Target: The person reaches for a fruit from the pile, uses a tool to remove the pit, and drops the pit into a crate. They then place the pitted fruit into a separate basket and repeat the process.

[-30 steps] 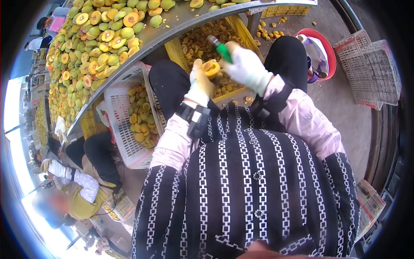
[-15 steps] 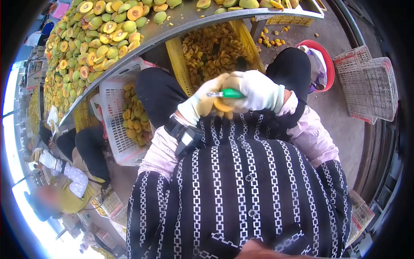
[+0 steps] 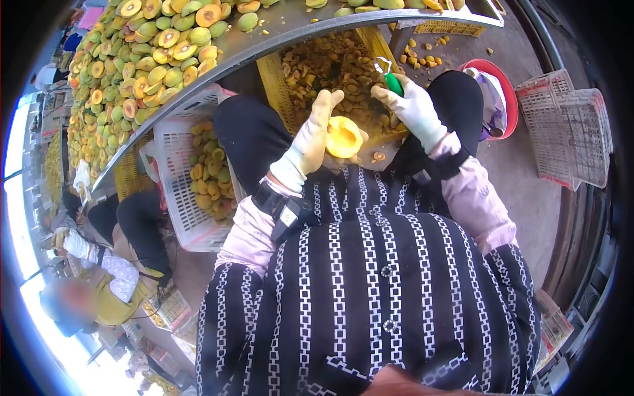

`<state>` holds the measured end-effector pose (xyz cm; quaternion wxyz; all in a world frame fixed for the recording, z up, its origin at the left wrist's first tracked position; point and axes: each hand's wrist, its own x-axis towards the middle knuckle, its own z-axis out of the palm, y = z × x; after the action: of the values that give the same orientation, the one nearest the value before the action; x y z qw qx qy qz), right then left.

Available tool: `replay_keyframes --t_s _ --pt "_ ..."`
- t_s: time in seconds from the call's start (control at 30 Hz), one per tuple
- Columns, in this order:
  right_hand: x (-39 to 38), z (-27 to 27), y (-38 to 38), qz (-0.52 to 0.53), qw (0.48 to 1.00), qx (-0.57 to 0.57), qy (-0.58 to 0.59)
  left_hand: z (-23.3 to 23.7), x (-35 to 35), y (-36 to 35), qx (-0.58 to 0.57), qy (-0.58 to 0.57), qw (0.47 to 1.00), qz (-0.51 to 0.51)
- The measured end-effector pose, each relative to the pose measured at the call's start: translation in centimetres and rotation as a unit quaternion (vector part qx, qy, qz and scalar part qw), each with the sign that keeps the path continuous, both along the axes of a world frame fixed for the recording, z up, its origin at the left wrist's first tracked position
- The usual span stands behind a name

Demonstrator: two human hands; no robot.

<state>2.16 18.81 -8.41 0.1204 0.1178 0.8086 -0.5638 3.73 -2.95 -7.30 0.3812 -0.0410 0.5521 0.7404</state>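
Observation:
My left hand (image 3: 309,135), in a white glove stained yellow, holds a yellow peach half (image 3: 344,137) with its hollow facing up. The thumb and fingers are around its edge. My right hand (image 3: 417,111), gloved too, grips a pitting tool by its green handle (image 3: 393,84); the bent metal loop (image 3: 382,65) points away from me. Between the hands and lower down, a small brownish piece (image 3: 378,156), seemingly a pit, shows near my lap. Beneath both hands stands a yellow crate (image 3: 277,92) full of brown-orange pits and scraps.
A metal-edged table (image 3: 264,41) ahead carries a large heap of halved peaches (image 3: 148,59). To the left, a white crate (image 3: 173,158) holds more halves. At right are a red basin (image 3: 507,99) and white crates (image 3: 561,125). Another person (image 3: 119,284) sits at far left.
My hands have come apart. The right hand moved right and forward with the pitting tool, away from the fruit. The peach half's hollow now shows in my left hand.

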Motion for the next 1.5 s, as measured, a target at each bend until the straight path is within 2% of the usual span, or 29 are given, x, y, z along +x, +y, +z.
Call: replay_keyframes --t_s 0.07,0.13,0.2,0.23,0.27,0.33,0.37,0.47,0.53,0.6,0.67,0.7,0.73,0.8,0.87,0.9,0.93,1.0,1.03,1.07,1.1,1.13,1.2,1.27,1.33,1.43,1.5 --pt "0.9 3.0 -1.5 0.079 0.985 -0.152 -0.02 -3.8 -0.5 -0.6 -0.063 0.128 0.989 0.028" --pt "1.6 1.6 -3.0 0.198 0.968 -0.122 0.091 -1.7 -0.2 0.3 -0.017 0.118 0.992 0.04" --pt "1.8 2.1 -3.5 0.183 0.978 -0.091 0.043 -0.9 -0.5 0.7 0.045 0.088 0.992 0.081" --pt "1.7 1.5 -3.4 0.11 0.982 -0.156 -0.014 0.2 -0.4 0.2 0.144 0.06 0.987 0.035" --pt "1.2 -0.5 -3.5 0.061 0.98 -0.183 0.055 0.5 -0.3 -0.3 0.136 0.007 0.987 0.087" --pt "1.4 1.0 -4.1 -0.01 0.957 -0.29 0.003 1.1 0.2 -0.1 0.065 0.097 0.99 0.075" --pt "1.5 1.4 -4.3 0.009 0.955 -0.297 0.007 0.6 0.6 0.4 0.051 0.152 0.981 0.109" --pt "1.9 3.3 -5.0 0.034 0.945 -0.325 -0.011 0.8 1.2 0.2 0.078 0.167 0.966 0.179" --pt "1.8 4.3 -4.9 0.041 0.958 -0.283 0.007 1.0 1.2 0.5 0.062 0.187 0.959 0.206" --pt "1.8 3.5 -4.6 0.056 0.958 -0.277 0.035 1.4 1.0 0.6 -0.004 0.201 0.954 0.221" --pt "2.0 3.3 -4.6 0.102 0.965 -0.17 0.174 1.2 0.8 0.5 -0.041 0.214 0.953 0.212" --pt "1.9 5.3 -4.5 0.146 0.946 0.039 0.289 0.9 0.7 0.5 -0.048 0.237 0.951 0.194" --pt "1.9 5.3 -4.8 0.143 0.946 0.041 0.287 0.7 0.6 0.4 -0.055 0.26 0.948 0.175" --pt "1.7 5.3 -5.3 0.156 0.902 0.173 0.364 1.2 0.6 0.2 -0.065 0.282 0.948 0.136" --pt "1.4 5.4 -5.3 0.156 0.896 0.208 0.36 2.2 0.8 0.7 0.029 0.18 0.977 0.114" --pt "1.1 5.4 -5.3 0.174 0.893 0.225 0.349 1.8 0.8 0.7 0.059 0.168 0.978 0.105" --pt "0.9 5.4 -5.3 0.192 0.89 0.242 0.337 1.1 0.8 0.5 0.059 0.168 0.978 0.107" --pt "0.4 4.1 -5.5 0.176 0.888 0.241 0.35 0.1 0.9 0.5 -0.063 0.287 0.951 0.098" --pt "0.0 3.7 -5.7 0.12 0.965 0.058 0.224 0.5 1.0 0.8 -0.031 0.286 0.951 0.117" --pt "-0.1 3.4 -5.8 0.058 0.987 -0.128 0.083 0.0 1.1 0.7 -0.032 0.284 0.951 0.12" --pt "0.1 4.8 -6.0 0.042 0.967 -0.252 0.008 -0.3 1.0 0.5 -0.024 0.279 0.949 0.142" --pt "-0.1 5.1 -5.9 0.045 0.967 -0.253 0.008 -0.5 0.8 0.3 -0.018 0.276 0.947 0.163" --pt "-0.7 5.2 -5.1 0.018 0.926 -0.376 -0.029 0.1 1.1 0.2 0.02 0.285 0.937 0.2" --pt "-1.0 4.2 -4.4 -0.043 0.956 -0.29 -0.01 1.0 1.0 -0.1 0.072 0.252 0.943 0.207" --pt "-0.7 4.7 -4.4 -0.03 0.967 -0.251 0.037 0.6 0.8 -0.6 0.078 0.269 0.941 0.192" --pt "0.6 6.1 -4.8 0.028 0.965 -0.258 0.031 0.2 0.8 -0.6 0.073 0.286 0.932 0.209" --pt "1.2 7.7 -5.4 0.042 0.965 -0.258 -0.02 0.1 0.7 -0.5 0.041 0.366 0.906 0.207"
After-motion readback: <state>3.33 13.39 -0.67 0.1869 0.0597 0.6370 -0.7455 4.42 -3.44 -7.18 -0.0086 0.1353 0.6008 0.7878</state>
